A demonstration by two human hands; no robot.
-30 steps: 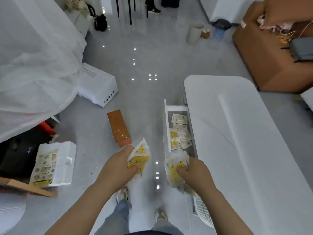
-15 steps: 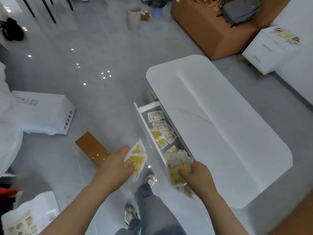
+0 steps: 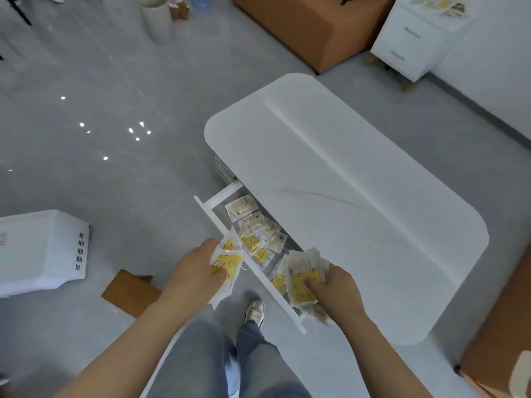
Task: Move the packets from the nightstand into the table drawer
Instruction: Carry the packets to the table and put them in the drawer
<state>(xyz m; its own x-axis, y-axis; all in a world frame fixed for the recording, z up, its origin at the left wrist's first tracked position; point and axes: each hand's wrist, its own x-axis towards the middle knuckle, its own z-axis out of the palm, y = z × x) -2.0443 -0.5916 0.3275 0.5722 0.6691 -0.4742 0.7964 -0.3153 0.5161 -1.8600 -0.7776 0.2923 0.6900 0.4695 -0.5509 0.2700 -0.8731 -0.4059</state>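
Yellow-printed clear plastic packets (image 3: pixel 225 262) are pinched in the left hand (image 3: pixel 195 271), thumb pressed on the top one. This bundle hangs right over the front edge of the drawer (image 3: pixel 222 192), part of it on the floor side. The right hand (image 3: pixel 339 291) grips a thicker fanned stack (image 3: pixel 304 278) above the drawer's near end, thumb on the face and fingers curled beneath. Under both hands, loose packets (image 3: pixel 253 225) already lie along the drawer floor, crowded toward that near end. The white table (image 3: pixel 344 196) overhangs the drawer's inner side, so only a narrow strip is open from above. Far beyond the drawer, past the table, the nightstand (image 3: pixel 411 41) has a few remaining packets (image 3: pixel 442 4) on top, so I judge the job partly done. The likeliest slip is on the left. Released where it is, that bundle could tip over the front edge and drop to the floor beside the shoe (image 3: pixel 254 308). The film looks slick, so the fanned stack may shed its lower sleeves before it is low enough, and something pale and blurred already seems to dangle beneath it. Dropping both loads at the near end could heap them high enough to snag under the table when the drawer is closed.
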